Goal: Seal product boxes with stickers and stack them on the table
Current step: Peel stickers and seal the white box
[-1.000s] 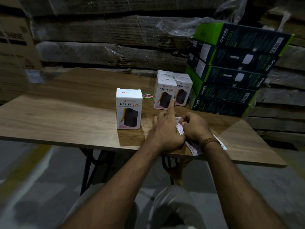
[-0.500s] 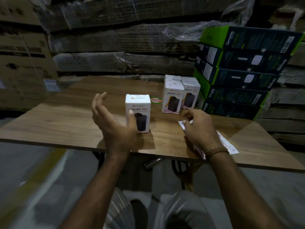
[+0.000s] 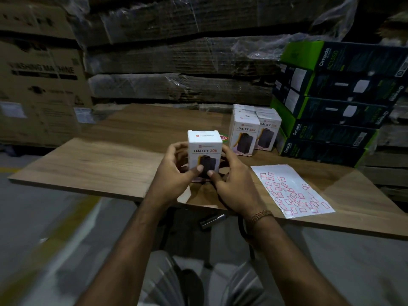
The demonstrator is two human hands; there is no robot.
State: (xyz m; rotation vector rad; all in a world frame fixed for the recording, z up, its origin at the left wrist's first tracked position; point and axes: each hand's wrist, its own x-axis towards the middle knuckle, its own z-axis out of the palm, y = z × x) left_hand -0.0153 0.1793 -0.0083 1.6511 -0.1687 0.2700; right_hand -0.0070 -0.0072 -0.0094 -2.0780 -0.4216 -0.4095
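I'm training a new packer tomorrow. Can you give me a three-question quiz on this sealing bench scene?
1. True or false: only the left hand holds the white upright Halley 20K product box.
2. Where does the white sticker sheet with red labels lie?
A. On top of the green and black cartons
B. Flat on the wooden table, to the right of the right hand
C. In the left hand
3. Fill in: the group of matching white boxes stands just left of the stack of green and black ______.

Key: 1 false, both hands hold it; 2 B; 3 cartons.
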